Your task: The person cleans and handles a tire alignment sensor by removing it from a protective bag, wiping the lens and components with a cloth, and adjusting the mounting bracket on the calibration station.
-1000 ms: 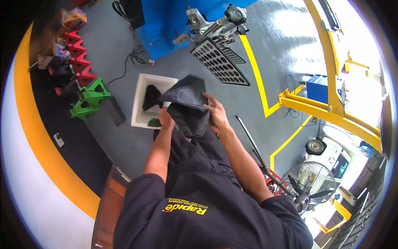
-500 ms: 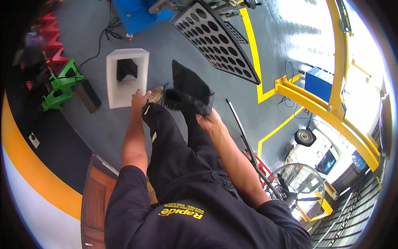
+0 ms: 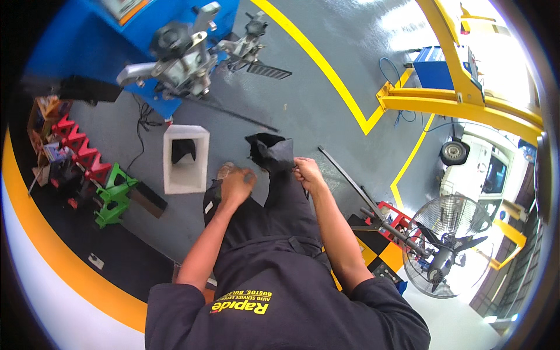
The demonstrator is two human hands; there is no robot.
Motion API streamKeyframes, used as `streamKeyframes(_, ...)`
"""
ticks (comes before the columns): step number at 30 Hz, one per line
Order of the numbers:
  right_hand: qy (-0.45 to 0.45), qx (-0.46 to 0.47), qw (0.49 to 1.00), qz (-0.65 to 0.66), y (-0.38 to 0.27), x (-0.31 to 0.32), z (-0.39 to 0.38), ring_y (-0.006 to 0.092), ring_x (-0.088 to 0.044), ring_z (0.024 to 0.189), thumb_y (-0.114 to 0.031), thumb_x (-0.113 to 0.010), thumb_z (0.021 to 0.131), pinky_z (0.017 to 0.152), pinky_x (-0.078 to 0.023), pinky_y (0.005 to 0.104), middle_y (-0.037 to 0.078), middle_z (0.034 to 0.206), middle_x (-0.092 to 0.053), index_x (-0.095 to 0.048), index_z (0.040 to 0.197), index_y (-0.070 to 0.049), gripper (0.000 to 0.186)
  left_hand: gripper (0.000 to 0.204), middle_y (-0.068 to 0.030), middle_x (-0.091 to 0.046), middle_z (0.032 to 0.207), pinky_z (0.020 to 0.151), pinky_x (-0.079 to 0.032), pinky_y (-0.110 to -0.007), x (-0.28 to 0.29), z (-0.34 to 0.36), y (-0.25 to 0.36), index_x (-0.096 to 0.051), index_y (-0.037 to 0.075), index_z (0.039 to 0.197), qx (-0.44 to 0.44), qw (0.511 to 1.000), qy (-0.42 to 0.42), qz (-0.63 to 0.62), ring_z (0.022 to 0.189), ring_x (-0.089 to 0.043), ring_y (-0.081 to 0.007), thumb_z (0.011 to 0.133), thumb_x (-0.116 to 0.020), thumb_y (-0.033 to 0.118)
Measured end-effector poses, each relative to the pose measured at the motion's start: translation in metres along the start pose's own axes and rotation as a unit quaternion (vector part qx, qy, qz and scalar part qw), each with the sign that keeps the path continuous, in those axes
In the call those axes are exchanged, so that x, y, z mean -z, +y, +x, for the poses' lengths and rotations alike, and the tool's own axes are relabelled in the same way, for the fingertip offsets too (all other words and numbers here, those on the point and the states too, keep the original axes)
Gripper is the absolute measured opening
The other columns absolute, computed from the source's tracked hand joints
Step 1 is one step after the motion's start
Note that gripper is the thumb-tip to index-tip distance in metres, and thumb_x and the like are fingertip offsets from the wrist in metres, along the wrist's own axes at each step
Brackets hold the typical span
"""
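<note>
In my right hand (image 3: pixel 308 174) is the edge of a black, bag-like piece of dark material (image 3: pixel 276 154), pinched between thumb and fingers. Its mouth gapes toward the upper left, in front of my right leg. My left hand (image 3: pixel 236 186) hovers over my shoe, apart from the black piece. Its fingers are loosely curved, with nothing visible in them. To its left stands a white open-topped box (image 3: pixel 202 163) on the floor. A second black piece (image 3: pixel 183 150) lies inside that box.
A blue machine (image 3: pixel 76 52) with metal clamps (image 3: pixel 186 61) fills the upper left. Red stands (image 3: pixel 79 149) and a green stand (image 3: pixel 115 201) are on the left. At right are a caged fan (image 3: pixel 443 248), a dark metal bar (image 3: pixel 350 181), and a yellow lift frame (image 3: pixel 455 102).
My left hand has left the white box's edge and moved right, toward the black piece. The piece has tilted in my right hand, its mouth now showing. The whole view has shifted.
</note>
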State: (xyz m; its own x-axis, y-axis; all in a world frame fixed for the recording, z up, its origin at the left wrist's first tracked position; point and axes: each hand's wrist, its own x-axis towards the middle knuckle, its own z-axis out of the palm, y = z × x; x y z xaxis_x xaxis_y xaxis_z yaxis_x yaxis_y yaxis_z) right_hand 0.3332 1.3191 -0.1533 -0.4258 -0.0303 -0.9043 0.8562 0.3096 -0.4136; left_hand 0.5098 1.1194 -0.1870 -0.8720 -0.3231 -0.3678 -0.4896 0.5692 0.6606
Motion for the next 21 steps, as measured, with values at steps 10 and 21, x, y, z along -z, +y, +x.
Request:
streamKeyframes(10, -0.074, -0.010, 0.990, -0.119, -0.133, 0.113, 0.113, 0.0073, -0.041, 0.044, -0.013, -0.072, 0.093, 0.040, -0.025, 0.0275, 0.002, 0.065, -0.056, -0.071, 0.093, 0.002, 0.015, 0.032, -0.0122, -0.064, 0.102, 0.074, -0.057, -0.045, 0.005, 0.125, 0.193, -0.063, 0.012, 0.118, -0.116, 0.971, 0.122, -0.172, 0.088, -0.071, -0.0347, 0.088, -0.075, 0.014)
streamKeyframes(21, 0.074, 0.425, 0.822, -0.372, -0.185, 0.093, 0.188, 0.0313, -0.058, 0.128, -0.029, -0.073, 0.098, 0.107, -0.049, 0.0420, 0.019, 0.137, -0.057, -0.060, 0.138, -0.010, 0.046, 0.030, -0.0126, -0.070, 0.120, 0.093, -0.053, -0.038, -0.142, 0.328, 0.144, -0.065, -0.003, 0.125, 0.419, 0.639, 0.179, -0.620, 0.106, -0.067, -0.0238, 0.101, -0.063, 0.015)
